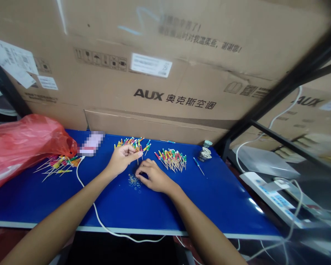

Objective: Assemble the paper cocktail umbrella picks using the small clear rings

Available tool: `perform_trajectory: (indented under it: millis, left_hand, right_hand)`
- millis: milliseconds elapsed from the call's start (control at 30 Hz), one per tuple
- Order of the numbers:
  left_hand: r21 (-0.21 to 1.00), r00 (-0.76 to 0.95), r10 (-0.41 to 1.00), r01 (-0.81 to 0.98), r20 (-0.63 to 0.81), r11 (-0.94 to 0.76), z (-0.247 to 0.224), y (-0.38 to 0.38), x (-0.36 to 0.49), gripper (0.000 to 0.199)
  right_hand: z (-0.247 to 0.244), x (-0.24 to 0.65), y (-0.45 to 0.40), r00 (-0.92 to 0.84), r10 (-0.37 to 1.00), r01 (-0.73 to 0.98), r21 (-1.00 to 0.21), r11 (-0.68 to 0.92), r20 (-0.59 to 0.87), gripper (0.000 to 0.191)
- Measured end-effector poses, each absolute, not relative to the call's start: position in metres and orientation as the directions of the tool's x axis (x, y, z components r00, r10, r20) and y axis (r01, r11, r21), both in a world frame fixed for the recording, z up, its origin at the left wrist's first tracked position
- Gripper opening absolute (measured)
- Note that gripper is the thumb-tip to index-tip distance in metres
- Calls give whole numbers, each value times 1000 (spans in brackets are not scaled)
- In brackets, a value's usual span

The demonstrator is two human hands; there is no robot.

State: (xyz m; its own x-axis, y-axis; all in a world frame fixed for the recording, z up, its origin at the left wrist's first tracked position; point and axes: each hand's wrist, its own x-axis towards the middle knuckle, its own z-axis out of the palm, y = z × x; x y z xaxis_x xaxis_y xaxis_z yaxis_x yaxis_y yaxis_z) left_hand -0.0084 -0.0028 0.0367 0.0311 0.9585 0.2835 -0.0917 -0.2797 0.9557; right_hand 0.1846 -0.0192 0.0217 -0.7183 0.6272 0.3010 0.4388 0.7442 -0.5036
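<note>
My left hand (121, 158) is closed in a pinch on a folded paper cocktail umbrella (138, 160), whose wooden stick points down past the fingertips. Right behind that hand lies a pile of colourful cocktail umbrellas (129, 141), partly covered by it. My right hand (153, 176) rests low on the blue table, its thumb and forefinger drawn together at the edge of a small heap of clear rubber rings (133, 182). Whether a ring is between those fingers is too small to see. To the right of my hands, another bunch of cocktail umbrellas (173, 159) has its sticks facing me.
A red plastic bag (30, 136) lies at the left, with loose umbrellas (59, 165) by its mouth. A white cable (96, 211) runs from a blurred-out phone (92, 143) across the table (110, 206). Small rolls (205, 151), a single umbrella (199, 166) and a power strip (273, 198) are rightward.
</note>
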Motion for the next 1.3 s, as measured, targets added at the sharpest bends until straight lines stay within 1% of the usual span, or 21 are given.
perform_trajectory:
  millis: [133, 233, 300, 367, 433, 500, 600, 767, 1000, 1200, 1300]
  left_hand:
    - [954, 65, 954, -85, 294, -288, 34, 0, -11, 34]
    - [955, 104, 950, -74, 295, -288, 30, 3, -13, 35]
    - [953, 143, 942, -54, 302, -298, 27, 4, -12, 34]
    - [954, 199, 933, -35, 299, -298, 24, 3, -10, 32]
    - [963, 284, 922, -23, 262, -267, 23, -2, -6, 28]
    - [975, 392, 897, 0, 203, -221, 21, -8, -1, 25]
    - [982, 480, 866, 44, 139, -182, 20, -14, 2, 24]
    - [969, 433, 884, 80, 178, -234, 21, -11, -1, 23]
    - [967, 422, 892, 112, 161, -228, 26, -9, -3, 25]
    - [964, 428, 888, 120, 167, -239, 24, -9, -3, 26]
    - [963, 440, 883, 126, 161, -239, 23, -8, -3, 27]
  right_hand:
    - [23, 185, -17, -687, 650, 444, -522, 729, 324, 9]
    - [23, 190, -12, -617, 700, 463, -553, 693, 360, 8]
    - [23, 194, -7, -524, 750, 472, -596, 649, 402, 8]
    - [23, 197, -2, -397, 801, 457, -660, 596, 448, 12]
    - [24, 200, 1, -278, 832, 402, -728, 554, 480, 17]
    - [26, 200, 1, -213, 844, 328, -777, 537, 492, 20]
    - [30, 200, -2, -218, 845, 249, -809, 532, 488, 21]
    - [37, 203, -5, -314, 822, 231, -802, 551, 474, 18]
    - [43, 206, -7, -340, 810, 224, -795, 563, 478, 18]
    - [42, 205, -7, -239, 829, 239, -796, 556, 506, 16]
    - [43, 205, -7, -276, 817, 259, -779, 570, 506, 16]
